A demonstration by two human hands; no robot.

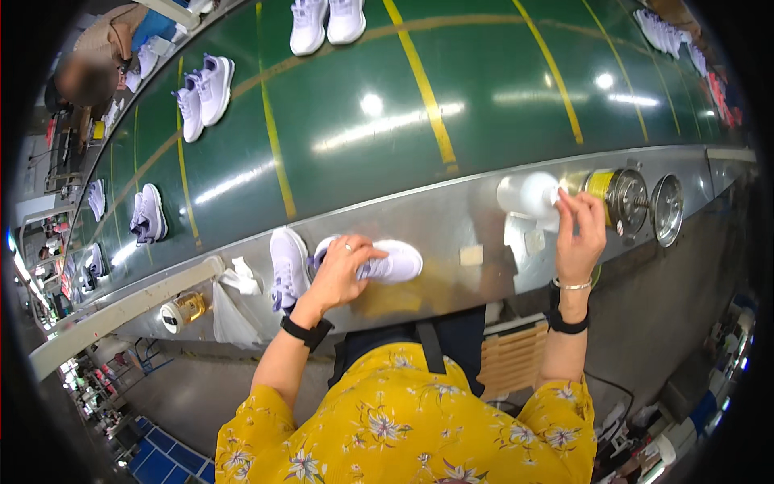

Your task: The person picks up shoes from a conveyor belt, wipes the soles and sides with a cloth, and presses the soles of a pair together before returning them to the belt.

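the white sneaker [391,262] lies on its side on the steel tabletop [451,222], just at the person's edge, its toe pointing to 3 o'clock. the left hand [343,270] lies over its heel half, palm down, fingers curled over the upper and grasping it, most likely to pin the shoe so it does not slide on the smooth metal. the wrist is bent back a little, a black band round it, and the forearm comes up from 7 o'clock, out of a yellow flowered sleeve.

at 9 o'clock of that shoe, just beside it, its mate, a second white sneaker [288,266], stands sole down with the toe toward 12 o'clock, kept close, probably as the other half of the pair.

at 2 o'clock of the held shoe, well apart, the right hand [580,234] is raised with the fingers pointing to 12 o'clock, the fingertips pinched on the neck of a white plastic bottle [528,194] lying on the tabletop; it is grasping the bottle. the forearm rises straight, with a bangle and a black band at the wrist. touching or just beside the bottle at 3 o'clock sits a yellow tin [609,189], and past it a round metal lid [667,208].

beyond, at 12 o'clock, the green conveyor belt [363,105] carries more pairs of white sneakers [204,93].
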